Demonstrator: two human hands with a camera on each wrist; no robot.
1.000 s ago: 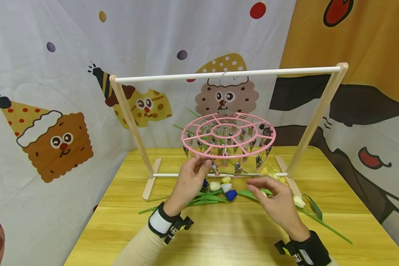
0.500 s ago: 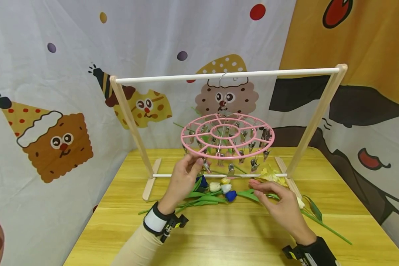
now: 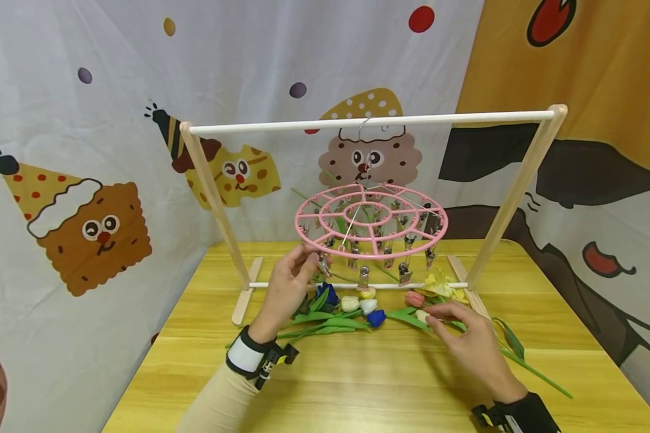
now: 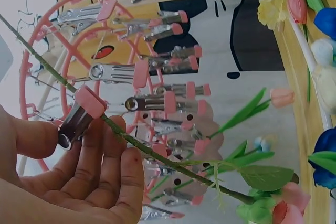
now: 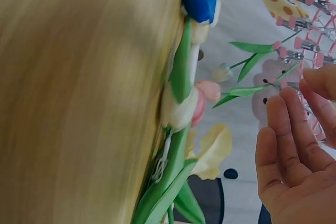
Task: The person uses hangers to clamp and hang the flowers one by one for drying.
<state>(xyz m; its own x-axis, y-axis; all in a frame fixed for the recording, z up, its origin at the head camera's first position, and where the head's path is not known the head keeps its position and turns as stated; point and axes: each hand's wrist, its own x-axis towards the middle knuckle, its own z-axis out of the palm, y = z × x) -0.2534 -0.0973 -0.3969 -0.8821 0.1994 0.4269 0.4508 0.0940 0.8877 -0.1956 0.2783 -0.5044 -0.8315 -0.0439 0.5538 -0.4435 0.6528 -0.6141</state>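
My left hand (image 3: 290, 288) pinches a metal clip (image 4: 84, 109) with a pink tip, between thumb and fingers. That clip hangs at the front left of a round pink hanger (image 3: 376, 255). A green flower stem (image 4: 157, 156) runs past the clip's tip in the left wrist view and ends in a pink flower (image 4: 291, 200); whether the clip grips it, I cannot tell. Over the table at the right, my right hand (image 3: 473, 340) has loosely bent fingers and holds nothing. Close to its fingertips in the head view lies a white tulip (image 3: 422, 317).
A wooden stand with a white top rod (image 3: 281, 125) carries the hanger and its several clips. Artificial flowers, among them a blue tulip (image 3: 376, 318), a pink tulip (image 3: 414, 298) and a yellow flower (image 3: 439, 285), lie along the stand's lower rod. Tulips also hang from farther clips.
The hanger has turned, its front clips shifting left, and my left hand has moved left with the clip. My right hand has drawn back to the right and down, away from the hanger.
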